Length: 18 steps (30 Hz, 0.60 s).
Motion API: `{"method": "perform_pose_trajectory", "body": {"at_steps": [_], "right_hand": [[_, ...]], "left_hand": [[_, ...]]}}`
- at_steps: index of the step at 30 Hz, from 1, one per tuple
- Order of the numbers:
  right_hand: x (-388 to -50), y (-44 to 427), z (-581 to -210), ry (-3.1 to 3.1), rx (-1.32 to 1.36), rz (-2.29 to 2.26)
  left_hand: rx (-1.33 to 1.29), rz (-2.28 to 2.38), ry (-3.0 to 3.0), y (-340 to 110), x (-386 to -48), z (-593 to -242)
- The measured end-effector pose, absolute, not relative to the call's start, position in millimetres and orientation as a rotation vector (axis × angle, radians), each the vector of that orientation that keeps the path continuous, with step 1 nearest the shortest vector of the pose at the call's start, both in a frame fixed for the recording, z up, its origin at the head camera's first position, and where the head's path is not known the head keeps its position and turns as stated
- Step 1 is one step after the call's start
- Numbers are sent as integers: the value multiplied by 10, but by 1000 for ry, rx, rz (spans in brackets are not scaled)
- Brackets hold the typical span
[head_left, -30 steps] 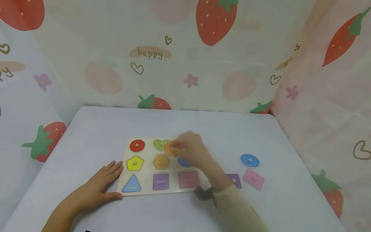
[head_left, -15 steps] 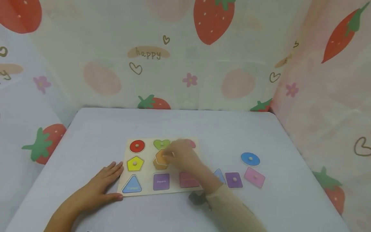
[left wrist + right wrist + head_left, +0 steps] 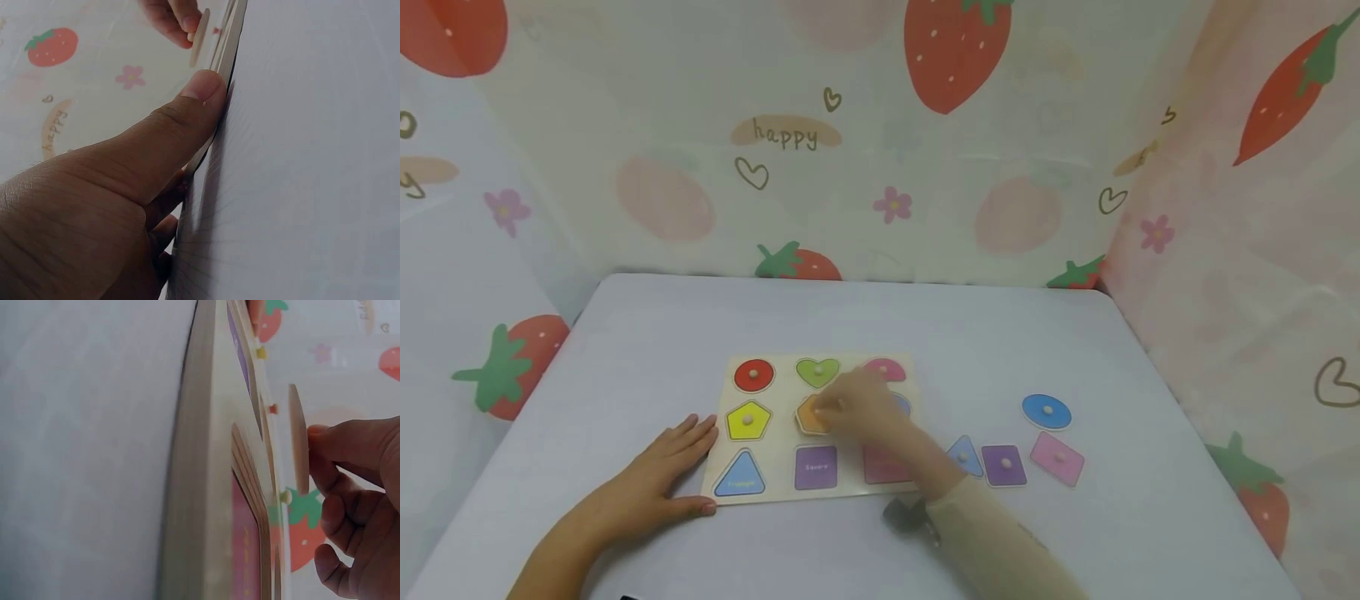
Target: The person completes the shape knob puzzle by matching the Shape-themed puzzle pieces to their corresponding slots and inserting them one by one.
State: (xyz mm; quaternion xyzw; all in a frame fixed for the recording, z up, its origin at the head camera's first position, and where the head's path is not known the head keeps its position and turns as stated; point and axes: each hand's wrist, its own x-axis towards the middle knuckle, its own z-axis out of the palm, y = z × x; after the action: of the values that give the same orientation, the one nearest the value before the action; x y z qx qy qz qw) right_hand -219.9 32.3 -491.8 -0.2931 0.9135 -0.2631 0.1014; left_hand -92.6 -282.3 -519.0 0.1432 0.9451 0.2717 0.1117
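My right hand (image 3: 867, 410) pinches the knob of an orange hexagon puzzle piece (image 3: 807, 414) over the middle of a cream peg board (image 3: 781, 398). In the right wrist view the wooden piece (image 3: 299, 440) hangs apart from the board's surface. Red circle (image 3: 744, 366), green heart (image 3: 808, 364), pink semicircle (image 3: 891, 366) and yellow pentagon (image 3: 739, 425) pieces, all knobbed, lie in the board. Triangle (image 3: 741, 478) and square (image 3: 816, 473) recesses show bare. My left hand (image 3: 658, 471) lies with spread fingers at the board's left edge, its thumb (image 3: 203, 94) touching it.
Right of the board lie loose knobbed pieces: a blue oval (image 3: 1036, 408), a pink rectangle (image 3: 1070, 472), a purple square (image 3: 995, 475) and a blue triangle (image 3: 957, 450). A strawberry-print curtain (image 3: 1037, 100) encloses the white table (image 3: 715, 317) at the back and sides.
My right hand has carried the orange hexagon left and nearer, from beside the heart to over the hexagon recess, lining it up more closely. My left hand stays put.
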Motion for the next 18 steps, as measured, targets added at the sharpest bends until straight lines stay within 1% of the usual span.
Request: {"method": "perform_pose_trajectory", "body": {"at_steps": [7,18], "right_hand": [[-2244,328,-5073,2702,-894,-759],[-2244,318,-5134,2745,-1030,-694]], "left_hand": [[419,789,2768,-2816,-920,-5175],[401,792,2767,-2809,-908,-5177]]}}
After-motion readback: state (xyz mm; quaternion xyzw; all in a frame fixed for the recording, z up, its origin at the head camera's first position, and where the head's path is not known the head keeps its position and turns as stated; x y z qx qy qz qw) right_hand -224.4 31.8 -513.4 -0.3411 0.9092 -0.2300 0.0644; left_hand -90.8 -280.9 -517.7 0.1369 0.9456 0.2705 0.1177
